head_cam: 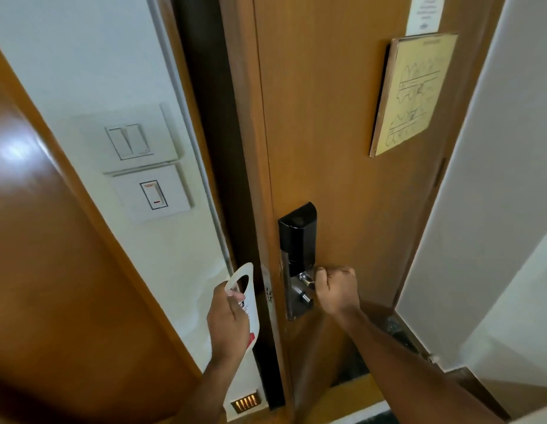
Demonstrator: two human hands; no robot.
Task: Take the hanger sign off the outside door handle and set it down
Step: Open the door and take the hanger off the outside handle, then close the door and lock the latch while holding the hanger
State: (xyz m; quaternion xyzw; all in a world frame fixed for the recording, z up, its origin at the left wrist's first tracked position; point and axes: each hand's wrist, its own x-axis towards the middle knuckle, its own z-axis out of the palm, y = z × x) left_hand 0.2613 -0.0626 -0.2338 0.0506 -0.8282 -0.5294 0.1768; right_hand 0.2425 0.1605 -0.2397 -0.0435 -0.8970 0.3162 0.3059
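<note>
My left hand (227,325) holds a white hanger sign (246,281) with a rounded hook opening at its top, dark lettering and a red patch low down. The sign hangs free of any handle, just left of the door's edge. My right hand (336,290) is closed around the inside door handle (305,279), a metal lever below a black lock housing (298,237). The wooden door (342,133) stands slightly ajar, with a dark gap along its left edge. The outside handle is hidden behind the door.
Two white switch plates (137,166) sit on the wall to the left. A framed yellow floor plan (414,93) and a white notice (425,13) hang on the door. A wooden panel (51,270) fills the left side, a white wall (495,209) the right.
</note>
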